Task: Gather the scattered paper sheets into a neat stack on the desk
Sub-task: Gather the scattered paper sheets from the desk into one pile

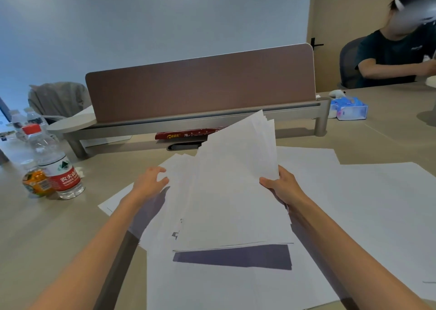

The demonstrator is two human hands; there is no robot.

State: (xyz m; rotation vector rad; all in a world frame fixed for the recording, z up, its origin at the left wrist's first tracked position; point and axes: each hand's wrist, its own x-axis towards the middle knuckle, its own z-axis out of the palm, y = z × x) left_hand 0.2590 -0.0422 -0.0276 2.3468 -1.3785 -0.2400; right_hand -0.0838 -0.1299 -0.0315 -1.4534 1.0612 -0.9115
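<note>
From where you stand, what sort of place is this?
Most likely a shared office: a long desk carries a brown privacy divider, loose paper sheets lie across it, and another person sits in an office chair at the far right.

Right hand (280,187): I hold a lifted stack (236,191).
Left hand (151,180): at loose sheets (181,170), grip unclear.
Desk (70,227): bottles (56,165) left.

Two bare forearms, left hand (151,181), right hand (281,187), slim fingers, unsleeved wrists
</note>
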